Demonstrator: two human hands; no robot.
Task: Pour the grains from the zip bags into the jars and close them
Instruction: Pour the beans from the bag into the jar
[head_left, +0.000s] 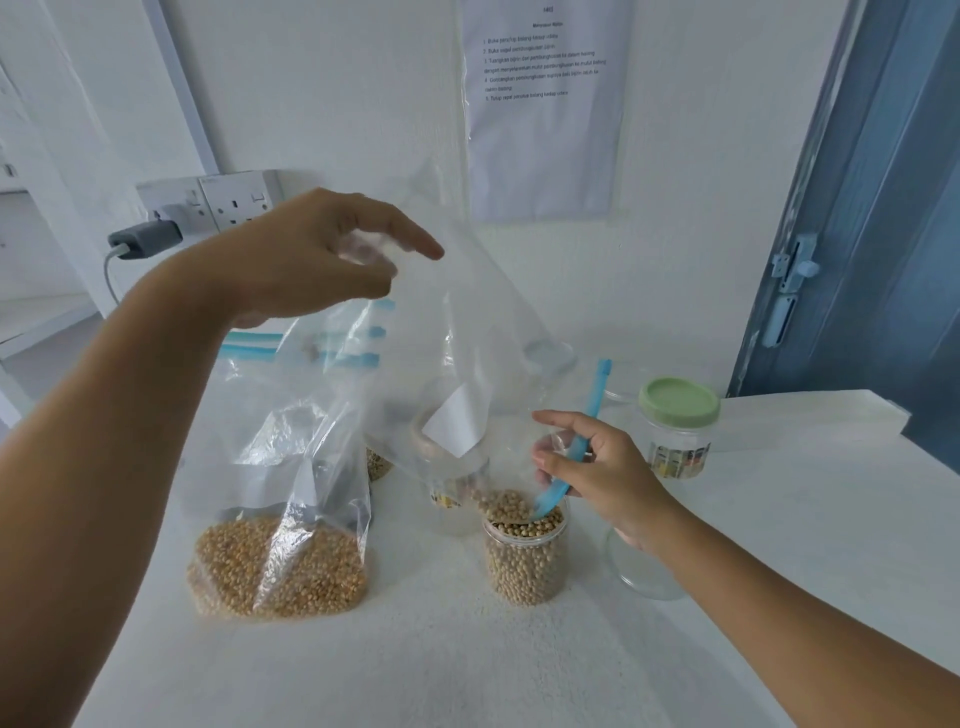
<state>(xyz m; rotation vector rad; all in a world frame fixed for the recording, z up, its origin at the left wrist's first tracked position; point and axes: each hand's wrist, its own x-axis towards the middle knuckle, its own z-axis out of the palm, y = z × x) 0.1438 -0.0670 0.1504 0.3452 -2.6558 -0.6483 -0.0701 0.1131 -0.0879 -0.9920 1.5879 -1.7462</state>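
**Inspector:** Head view: open jar (524, 551) stands on the white table (467, 670), nearly full of pale round grains. State of the hands?

**Assistant:** Left hand (317, 254) pinches the upturned zip bag (467, 332) by its bottom, high above the jar. Right hand (597, 478) grips the bag's blue zip mouth at the jar's rim. A second bag of grains (275, 561) sits left of the jar; a green-lidded jar (678, 426) behind it to the right.

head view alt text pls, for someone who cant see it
A person's left hand lifts an upturned clear zip bag while the right hand pinches its blue zip mouth over a nearly full open jar of pale grains. Another grain-filled bag stands left.
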